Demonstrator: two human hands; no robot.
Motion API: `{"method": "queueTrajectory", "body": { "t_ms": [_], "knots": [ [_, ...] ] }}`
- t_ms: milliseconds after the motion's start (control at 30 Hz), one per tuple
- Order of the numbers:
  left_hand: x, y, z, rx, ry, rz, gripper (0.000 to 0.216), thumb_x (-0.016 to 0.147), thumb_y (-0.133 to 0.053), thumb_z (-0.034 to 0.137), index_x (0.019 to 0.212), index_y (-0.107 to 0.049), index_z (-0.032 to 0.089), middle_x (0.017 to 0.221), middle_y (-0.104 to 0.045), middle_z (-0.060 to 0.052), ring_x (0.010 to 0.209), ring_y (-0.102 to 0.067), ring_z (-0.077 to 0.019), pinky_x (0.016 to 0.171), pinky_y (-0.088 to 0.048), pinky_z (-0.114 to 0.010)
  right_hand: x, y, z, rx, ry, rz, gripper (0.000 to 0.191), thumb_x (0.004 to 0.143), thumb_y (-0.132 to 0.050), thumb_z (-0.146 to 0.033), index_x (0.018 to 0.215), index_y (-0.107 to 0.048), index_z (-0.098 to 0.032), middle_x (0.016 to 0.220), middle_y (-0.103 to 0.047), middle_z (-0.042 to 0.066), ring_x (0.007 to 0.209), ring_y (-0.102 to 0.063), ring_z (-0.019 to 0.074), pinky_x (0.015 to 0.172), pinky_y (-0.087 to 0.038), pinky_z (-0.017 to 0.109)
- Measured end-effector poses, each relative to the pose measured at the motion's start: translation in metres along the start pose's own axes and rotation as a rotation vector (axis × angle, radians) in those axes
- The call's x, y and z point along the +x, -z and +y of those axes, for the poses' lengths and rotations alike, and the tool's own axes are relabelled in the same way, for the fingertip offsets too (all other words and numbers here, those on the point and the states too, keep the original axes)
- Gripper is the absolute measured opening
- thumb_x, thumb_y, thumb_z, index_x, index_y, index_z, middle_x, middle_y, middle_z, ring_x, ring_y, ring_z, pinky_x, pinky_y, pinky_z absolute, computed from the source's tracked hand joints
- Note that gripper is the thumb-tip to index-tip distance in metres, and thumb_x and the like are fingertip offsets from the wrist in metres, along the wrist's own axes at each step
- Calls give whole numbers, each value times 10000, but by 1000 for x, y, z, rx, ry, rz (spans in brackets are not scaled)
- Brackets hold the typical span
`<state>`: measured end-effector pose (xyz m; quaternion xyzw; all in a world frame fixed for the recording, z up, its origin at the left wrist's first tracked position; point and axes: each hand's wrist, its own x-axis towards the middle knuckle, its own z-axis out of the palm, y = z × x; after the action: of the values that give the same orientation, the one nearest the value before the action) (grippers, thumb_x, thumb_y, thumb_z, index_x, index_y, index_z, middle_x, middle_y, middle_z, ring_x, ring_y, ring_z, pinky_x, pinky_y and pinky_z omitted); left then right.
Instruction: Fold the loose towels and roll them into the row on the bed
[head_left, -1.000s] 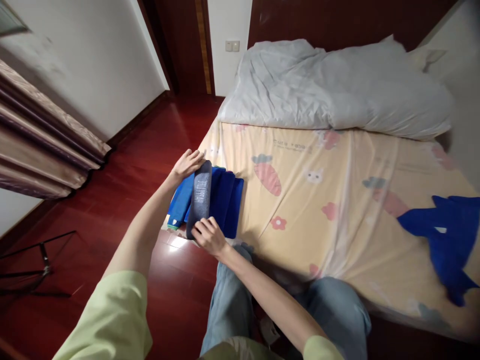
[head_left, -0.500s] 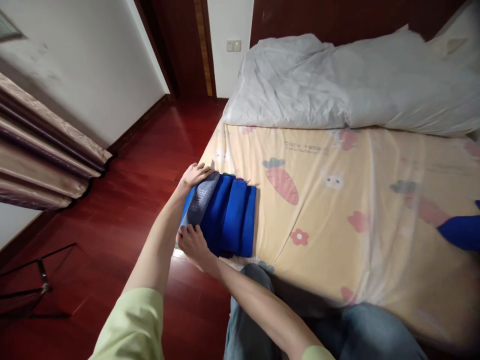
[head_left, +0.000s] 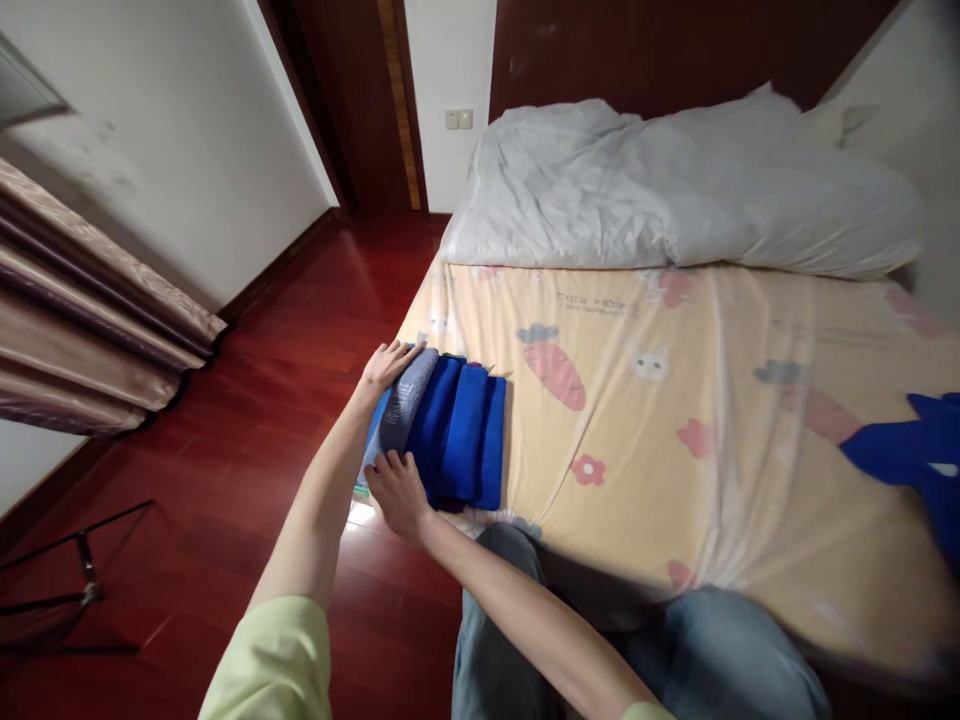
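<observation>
A grey folded cloth (head_left: 407,402) with pale lettering lies at the left end of a row of folded blue cloths (head_left: 463,432) on the bed's corner. My left hand (head_left: 388,364) rests at the grey cloth's far end, fingers stretched over its edge. At the near end, my right hand (head_left: 399,492) touches the same cloth with its fingers apart and slightly bent. More blue fabric shows left of the grey cloth, partly hidden by my left arm. The blue cloths lie side by side, overlapping a little.
The bed (head_left: 622,420) has a yellow sheet with carrots and flowers. A white quilt (head_left: 637,190) lies along the headboard. Loose blue fabric (head_left: 892,450) is at the right. A black metal stand (head_left: 88,575) is on the red floor, near a curtain (head_left: 90,320).
My right hand has shifted slightly right, and its fingers have spread. The grey cloth now looks narrower and more rounded. The view has tilted and turned a little, showing more blue fabric at the right.
</observation>
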<state>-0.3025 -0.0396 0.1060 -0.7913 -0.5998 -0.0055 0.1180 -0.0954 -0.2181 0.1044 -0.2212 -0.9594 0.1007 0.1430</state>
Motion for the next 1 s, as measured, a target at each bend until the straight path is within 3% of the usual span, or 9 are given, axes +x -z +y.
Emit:
{"method": "queueTrajectory", "body": {
  "t_ms": [100,200,333,433,567,633,700,867,1000],
  "knots": [
    [-23,29,1,-9,88,119,580,940,-396,78,1519,-383,107,1117,-647,-147,999,-569,-228,847,-442,-320,-13,25,-7,39,-9,62,239,957,-626,-360,1118,-610,-184,1066,-652,103,1024,-554,276,824,-454,422],
    [-49,80,10,-11,204,195,535,957,-381,92,1491,-396,65,1174,-636,-178,1010,-564,-230,858,-452,-334,-31,56,-10,66,-42,159,260,968,-601,-443,1069,-623,-205,1019,-662,80,981,-561,258,811,-434,396],
    [-100,145,67,-80,234,316,438,1007,-352,131,1426,-461,69,1219,-630,-179,1064,-568,-238,934,-475,-400,-82,95,6,90,-138,356,155,969,-603,-358,993,-654,-214,967,-680,52,938,-584,236,814,-416,376],
    [-160,147,171,-239,201,261,401,1019,-342,204,1353,-558,146,1169,-661,-155,1121,-621,-280,996,-516,-506,-155,110,37,143,-236,479,81,946,-592,-215,964,-670,-203,915,-692,41,910,-607,228,816,-422,361],
    [-254,82,365,-400,141,-76,509,922,-414,242,1386,-611,311,1371,-616,-162,1303,-587,-330,1081,-526,-537,-284,111,92,182,-504,509,182,895,-507,-110,917,-670,-189,911,-718,62,900,-642,221,822,-447,344],
    [-295,51,443,-404,236,-52,571,837,-529,276,1397,-623,334,1455,-552,-188,1351,-532,-414,1047,-531,-610,-353,109,117,206,-625,529,193,883,-494,-138,926,-675,-189,910,-725,71,885,-655,222,829,-480,350],
    [-321,37,484,-446,324,106,609,791,-578,292,1395,-628,349,1537,-481,-145,1438,-412,-453,1077,-481,-667,-419,109,138,261,-745,577,190,869,-497,-189,925,-679,-191,904,-729,77,870,-670,222,830,-516,354],
    [-307,41,469,-623,222,168,506,841,-566,338,1337,-665,329,1650,-335,-23,1532,-261,-389,1183,-378,-630,-550,125,190,366,-1156,773,233,764,-540,-297,914,-679,-184,929,-755,104,851,-695,235,827,-568,381],
    [-278,44,454,-566,172,116,442,865,-546,399,1258,-718,293,1644,-346,-36,1548,-193,-404,1203,-323,-630,-607,145,236,374,-1392,879,429,690,-557,-328,1053,-664,-126,1070,-743,176,834,-689,244,864,-559,418]
  ]
}}
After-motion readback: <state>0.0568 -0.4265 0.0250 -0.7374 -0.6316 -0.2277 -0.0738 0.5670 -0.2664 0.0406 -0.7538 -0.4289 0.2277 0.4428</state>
